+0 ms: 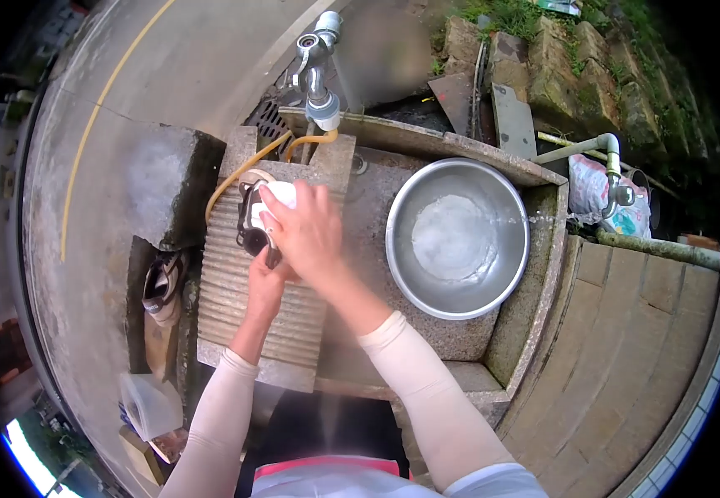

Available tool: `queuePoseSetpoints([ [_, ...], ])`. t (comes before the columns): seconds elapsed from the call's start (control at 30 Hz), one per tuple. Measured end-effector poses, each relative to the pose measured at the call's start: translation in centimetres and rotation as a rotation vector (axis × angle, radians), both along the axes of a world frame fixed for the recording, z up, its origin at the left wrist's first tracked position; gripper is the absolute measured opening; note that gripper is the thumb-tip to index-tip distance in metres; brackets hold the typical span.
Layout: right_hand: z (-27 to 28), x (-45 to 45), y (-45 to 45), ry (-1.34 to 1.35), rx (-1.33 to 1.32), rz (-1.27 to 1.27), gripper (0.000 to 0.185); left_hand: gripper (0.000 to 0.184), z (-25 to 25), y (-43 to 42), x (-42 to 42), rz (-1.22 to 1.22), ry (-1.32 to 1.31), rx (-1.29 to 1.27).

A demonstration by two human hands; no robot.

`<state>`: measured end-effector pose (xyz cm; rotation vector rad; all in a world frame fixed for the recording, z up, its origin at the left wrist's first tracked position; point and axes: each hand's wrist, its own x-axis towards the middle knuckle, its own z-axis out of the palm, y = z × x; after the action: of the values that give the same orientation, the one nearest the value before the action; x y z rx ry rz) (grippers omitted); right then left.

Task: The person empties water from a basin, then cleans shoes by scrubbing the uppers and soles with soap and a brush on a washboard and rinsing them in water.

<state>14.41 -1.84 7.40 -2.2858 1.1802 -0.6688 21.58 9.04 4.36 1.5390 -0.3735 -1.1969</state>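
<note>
Over the ridged washboard slab [235,290], my left hand [266,282] is closed round the near end of a dark shoe [252,241] with a pale toe. My right hand [308,228] is curled over the top of the shoe and grips a smooth white object [281,196]. Its kind is mostly hidden by my fingers. Both hands are close together. To their right, a round metal basin [393,249] stands in the stone sink [360,282], with clear water in it.
A thin stream runs from the right tap [622,196] towards the basin. Another tap [317,75] with a yellow hose [231,178] stands at the back. Left of the slab are a stone block [169,183], another shoe [163,286] and a translucent plastic container [151,405].
</note>
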Motion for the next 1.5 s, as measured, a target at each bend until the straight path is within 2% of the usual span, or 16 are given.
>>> queuePoseSetpoints([
  [0.07,-2.2,3.3,-3.3,0.128,0.063,-0.011,0.033,0.014,0.6,0.1,0.0,0.011,-0.062,0.062],
  [0.2,-1.0,-1.5,1.7,-0.043,-0.047,-0.006,0.039,0.002,-0.1,0.9,0.6,0.067,-0.054,0.069],
  [0.37,1.7,-4.1,6.8,0.031,-0.15,0.03,0.046,0.015,-0.7,0.9,-0.1,0.302,0.234,0.005],
  [0.53,-4.7,3.4,-1.2,0.221,0.003,-0.034,0.037,0.005,-1.5,1.5,1.9,-0.029,0.181,0.01],
  [0.67,-4.4,2.9,-5.2,-0.478,0.335,-0.16,0.04,0.018,3.0,1.1,4.4,-0.035,0.35,-0.126],
  [0.73,-1.0,1.1,-5.6,-0.61,0.22,-0.146,0.042,0.03,2.8,2.7,5.0,-0.013,0.546,-0.236],
  [0.83,0.2,0.7,-3.8,-0.24,0.042,-0.07,0.042,0.048,-2.6,6.4,3.0,0.158,0.793,-0.429],
  [0.87,-0.4,0.8,-2.9,-0.091,-0.003,-0.041,0.042,0.05,-3.7,7.8,2.3,0.224,0.772,-0.295],
  [0.93,-4.5,1.5,0.2,-0.06,0.072,0.02,0.044,0.053,-4.7,10.2,1.6,0.352,0.713,-0.026],
  [0.97,-4.7,1.8,1.4,-0.024,-0.011,0.061,0.044,0.061,-2.5,10.8,2.2,0.241,0.511,0.237],
  [1.07,-4.7,2.7,2.7,0.021,-0.082,0.12,0.045,0.066,0.6,12.0,2.8,0.144,-0.087,0.182],
  [1.1,-4.5,3.0,2.6,0.021,-0.087,0.135,0.045,0.081,1.2,10.6,3.4,-0.141,-0.485,0.204],
  [1.2,-3.8,2.4,4.6,-0.093,0.024,0.178,0.045,0.079,-1.0,6.0,1.9,-0.362,-0.944,0.185],
  [1.23,-3.2,1.5,6.4,-0.123,0.033,0.197,0.037,0.088,-3.0,5.5,1.8,-0.42,-0.964,0.312],
  [1.33,-4.0,-0.8,7.8,-0.049,-0.111,0.264,0.038,0.096,-3.6,6.1,0.6,-0.348,-1.084,0.167],
  [1.5,-8.9,5.3,-4.0,0.247,-0.101,-0.085,0.037,0.106,-3.9,5.3,-0.1,-0.384,-1.145,0.194],
])
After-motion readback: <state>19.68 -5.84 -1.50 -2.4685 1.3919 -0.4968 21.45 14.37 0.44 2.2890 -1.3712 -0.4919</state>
